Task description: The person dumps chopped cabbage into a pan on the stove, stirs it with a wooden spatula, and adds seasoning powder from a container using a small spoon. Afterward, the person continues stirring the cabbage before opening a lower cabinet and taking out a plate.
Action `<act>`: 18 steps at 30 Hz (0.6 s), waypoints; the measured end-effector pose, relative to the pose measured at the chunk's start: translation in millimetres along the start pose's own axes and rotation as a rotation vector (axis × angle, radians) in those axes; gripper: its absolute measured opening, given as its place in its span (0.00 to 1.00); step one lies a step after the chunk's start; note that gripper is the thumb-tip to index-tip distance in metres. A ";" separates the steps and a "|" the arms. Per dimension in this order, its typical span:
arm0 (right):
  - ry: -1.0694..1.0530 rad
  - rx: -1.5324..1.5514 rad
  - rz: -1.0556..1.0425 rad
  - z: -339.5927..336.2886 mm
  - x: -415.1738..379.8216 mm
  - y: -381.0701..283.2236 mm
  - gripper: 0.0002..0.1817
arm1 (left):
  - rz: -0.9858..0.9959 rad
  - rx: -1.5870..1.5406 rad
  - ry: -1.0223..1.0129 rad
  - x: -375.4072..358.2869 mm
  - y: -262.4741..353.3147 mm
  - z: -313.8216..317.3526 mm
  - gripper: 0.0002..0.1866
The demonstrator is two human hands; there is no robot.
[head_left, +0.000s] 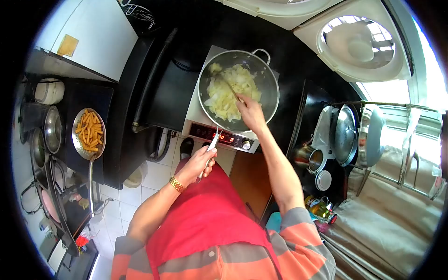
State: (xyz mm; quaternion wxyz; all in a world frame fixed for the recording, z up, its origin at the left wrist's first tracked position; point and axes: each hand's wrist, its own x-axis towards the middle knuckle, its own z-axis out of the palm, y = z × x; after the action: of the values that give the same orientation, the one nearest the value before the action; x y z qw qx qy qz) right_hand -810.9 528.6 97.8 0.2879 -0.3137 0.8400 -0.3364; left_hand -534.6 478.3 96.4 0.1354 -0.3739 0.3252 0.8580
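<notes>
A wide steel wok sits on the induction cooker, full of chopped, pale yellow-green leafy vegetable that looks like cabbage. My left hand is closed around the wok's long silver handle, near the front of the cooker. Over the near right rim, my right hand grips the shaft of a thin metal spatula. The spatula slants up and left into the vegetable, and its head is hidden there. Red digits glow on the cooker's control panel, partly behind the handle.
On the left counter, a perforated strainer holds orange-brown fried sticks, its long handle jutting over the edge. Metal bowls stand beside it. Pans and lids hang at right, above an oil bottle. A loop handle projects from the wok's far rim.
</notes>
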 end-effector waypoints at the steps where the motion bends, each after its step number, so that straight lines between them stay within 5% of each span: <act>1: -0.065 -0.080 -0.087 -10.2 -5.6 8.2 0.23 | 0.001 0.003 -0.001 0.4 0.5 -0.8 0.15; 4: -0.283 -0.201 -0.064 -51.3 -25.6 1.6 0.23 | 0.003 0.022 -0.025 1.7 -1.2 -3.3 0.16; 8: -0.226 -0.788 -0.234 -95.0 -46.1 -10.8 0.18 | 0.005 0.027 -0.016 0.5 0.6 -1.5 0.17; 12: -0.154 -0.561 -0.215 -128.1 -81.4 -27.6 0.19 | 0.015 0.020 -0.017 0.4 0.6 -1.8 0.17; 14: -0.306 -0.299 0.037 -136.6 -105.3 -40.5 0.18 | 0.019 0.026 -0.018 0.4 -0.6 -1.7 0.17; 18: -0.323 -0.527 -0.009 -94.7 -121.8 -24.6 0.18 | 0.019 0.035 -0.017 0.5 1.1 -2.0 0.17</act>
State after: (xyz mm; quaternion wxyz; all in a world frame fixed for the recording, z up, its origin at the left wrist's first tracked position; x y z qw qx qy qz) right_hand -790.9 638.6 207.0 0.3249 -0.4306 0.8403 -0.0538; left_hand -534.5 476.2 95.5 0.1364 -0.3610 0.3426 0.8565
